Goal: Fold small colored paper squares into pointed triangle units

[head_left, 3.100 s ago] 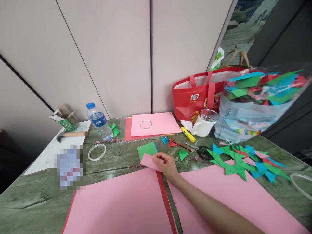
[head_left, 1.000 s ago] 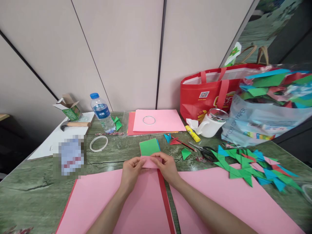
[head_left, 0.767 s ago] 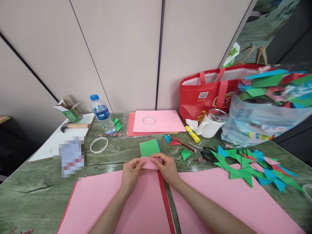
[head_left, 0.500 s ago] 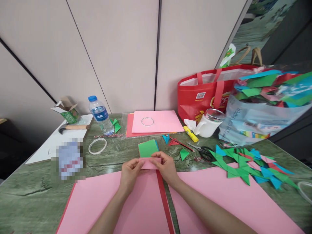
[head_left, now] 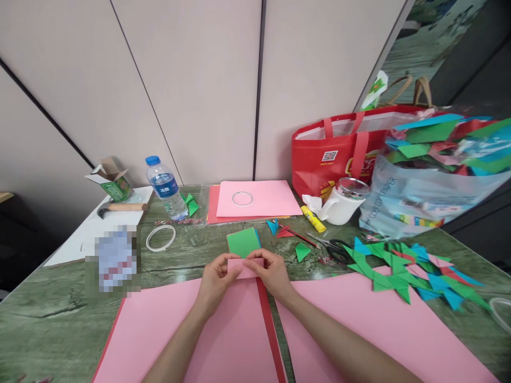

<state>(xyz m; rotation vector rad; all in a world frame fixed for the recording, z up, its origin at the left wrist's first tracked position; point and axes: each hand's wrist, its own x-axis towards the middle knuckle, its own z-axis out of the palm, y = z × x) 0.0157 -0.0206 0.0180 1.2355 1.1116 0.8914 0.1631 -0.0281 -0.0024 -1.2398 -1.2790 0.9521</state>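
Between my two hands is a small pink paper [head_left: 248, 273], folded into a narrow rectangle. My left hand [head_left: 216, 277] pinches its left end, with the thumb lying across the front. On the right part, my right hand [head_left: 272, 272] grips it, thumb and fingers near the top edge. Just behind it lies a stack of small square papers [head_left: 242, 242], green on top. Below my wrists are large pink sheets [head_left: 159, 330], with a red sheet showing along their edges.
Scissors [head_left: 337, 250], a pencil [head_left: 303, 238], a yellow glue stick [head_left: 313, 219] and a white mug [head_left: 343, 205] stand or lie to the right. Folded paper pieces [head_left: 399, 266] pile beyond them. A water bottle [head_left: 166, 191], tape ring [head_left: 160, 238] and hammer [head_left: 123, 207] are left.
My left thumb has slid right along the pink paper, and the right thumb has shifted slightly left. The paper stays in both hands.
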